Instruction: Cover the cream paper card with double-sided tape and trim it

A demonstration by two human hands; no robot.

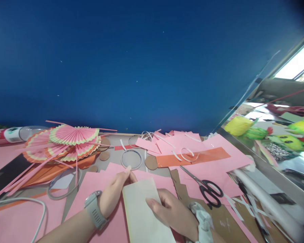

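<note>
A pale yellow, oblong piece of paper (144, 209), which looks folded or stacked, stands tilted in front of me. My right hand (167, 209) grips its right edge, thumb across the front and fingers behind. At its top left corner is my left hand (118, 189), closed, with fingertips partly hidden behind the paper. Just beyond the left thumb lies a grey ring (131, 167). Pink paper sheets (111, 222) spread beneath both hands. Black-handled scissors (205, 190) lie to the right of my right hand, blades pointing away to the left.
Pink pleated paper fans (76, 138) with pink sticks are piled at the left, near a bottle (20, 134). An orange strip (192, 158) crosses pink sheets at the right. Round brown discs (151, 162) lie about. A blue panel (142, 67) rises behind the table.
</note>
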